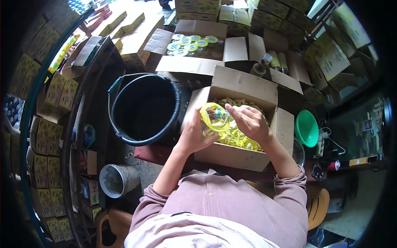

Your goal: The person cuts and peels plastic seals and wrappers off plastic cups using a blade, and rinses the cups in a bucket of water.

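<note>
Pale cloth [194, 231] and a pinkish shirt [225, 202] are closest, with a yellow-topped jar [214, 119] in front.
The left hand [193, 133] curls around the jar, holding it over an open box [231, 157] of yellow strips [237, 137]. The right hand [250, 122] bends its fingers close at the jar's top; I cannot tell if they pinch it. A black bucket [175, 109] stands beside the box.

Clear jar [216, 118], yel. band [205, 112] round top, top twd. cam., held over open cdbd. box [232, 156].
</note>
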{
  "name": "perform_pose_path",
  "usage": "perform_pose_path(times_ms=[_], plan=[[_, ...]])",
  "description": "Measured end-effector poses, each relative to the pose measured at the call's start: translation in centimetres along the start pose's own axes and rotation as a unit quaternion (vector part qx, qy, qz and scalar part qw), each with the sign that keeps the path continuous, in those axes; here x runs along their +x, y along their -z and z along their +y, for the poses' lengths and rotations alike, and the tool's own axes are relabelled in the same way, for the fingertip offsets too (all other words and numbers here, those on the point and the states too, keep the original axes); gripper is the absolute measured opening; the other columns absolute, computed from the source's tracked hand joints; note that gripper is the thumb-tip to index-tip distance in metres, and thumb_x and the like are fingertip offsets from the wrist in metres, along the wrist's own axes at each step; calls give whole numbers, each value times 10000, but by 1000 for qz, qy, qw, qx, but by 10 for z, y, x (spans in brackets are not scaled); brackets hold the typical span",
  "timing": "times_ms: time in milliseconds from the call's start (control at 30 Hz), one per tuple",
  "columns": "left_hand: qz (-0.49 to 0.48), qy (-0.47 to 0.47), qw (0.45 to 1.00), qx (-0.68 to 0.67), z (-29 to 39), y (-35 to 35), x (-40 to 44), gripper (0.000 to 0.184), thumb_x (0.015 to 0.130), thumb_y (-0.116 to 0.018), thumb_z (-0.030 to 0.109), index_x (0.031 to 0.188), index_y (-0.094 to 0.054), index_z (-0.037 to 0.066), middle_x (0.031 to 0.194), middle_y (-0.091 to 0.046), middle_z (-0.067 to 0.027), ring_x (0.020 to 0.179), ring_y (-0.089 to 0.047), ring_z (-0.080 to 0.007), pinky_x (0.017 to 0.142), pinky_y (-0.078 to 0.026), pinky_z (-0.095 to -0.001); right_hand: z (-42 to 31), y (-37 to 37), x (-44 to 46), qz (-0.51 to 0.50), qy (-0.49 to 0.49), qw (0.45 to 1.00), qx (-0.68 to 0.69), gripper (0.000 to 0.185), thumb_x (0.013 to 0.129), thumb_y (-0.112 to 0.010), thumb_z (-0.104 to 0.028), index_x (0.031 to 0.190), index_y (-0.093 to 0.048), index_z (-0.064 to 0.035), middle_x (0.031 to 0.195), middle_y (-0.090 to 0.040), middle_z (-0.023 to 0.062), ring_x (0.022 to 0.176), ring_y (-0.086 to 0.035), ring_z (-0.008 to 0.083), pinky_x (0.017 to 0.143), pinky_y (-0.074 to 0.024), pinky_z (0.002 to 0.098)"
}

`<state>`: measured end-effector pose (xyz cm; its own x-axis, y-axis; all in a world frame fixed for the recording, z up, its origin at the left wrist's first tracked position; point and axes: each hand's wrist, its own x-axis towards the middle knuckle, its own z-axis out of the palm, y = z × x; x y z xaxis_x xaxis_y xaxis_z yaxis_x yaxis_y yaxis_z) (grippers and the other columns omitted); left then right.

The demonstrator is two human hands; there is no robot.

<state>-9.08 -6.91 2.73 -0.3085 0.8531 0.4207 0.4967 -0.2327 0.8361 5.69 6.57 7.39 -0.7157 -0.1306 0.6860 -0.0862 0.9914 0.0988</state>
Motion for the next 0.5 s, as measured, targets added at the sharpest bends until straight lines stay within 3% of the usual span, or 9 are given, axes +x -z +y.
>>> perform_pose_path(times_ms=[100,333,500], plan=[[23,67,997,13,21,-39,2,657,602,-738,98,1148,-380,32,998,-574,-154,919,-588,-292,777,-477,-349,3,19,-25,-6,-4,1000,-22,531,667,-584,-20,1184,-481,45,676,-586,55,631,-588,152,629,-505,285],[-18,54,998,-15,38,-96,3,581,614,-734,101,1100,-425,17,983,-567,-137,878,-580,-268,740,-471,-329,19,52,-77,5,5,999,-32,529,681,-591,-35,1191,-473,46,696,-597,57,653,-597,153,640,-505,295],[-47,45,998,-24,48,-124,7,615,596,-734,99,1127,-440,-3,1029,-551,-137,953,-565,-225,830,-455,-318,31,72,-103,23,13,999,-30,524,669,-594,-30,1174,-484,54,727,-612,67,672,-604,155,648,-505,301]])
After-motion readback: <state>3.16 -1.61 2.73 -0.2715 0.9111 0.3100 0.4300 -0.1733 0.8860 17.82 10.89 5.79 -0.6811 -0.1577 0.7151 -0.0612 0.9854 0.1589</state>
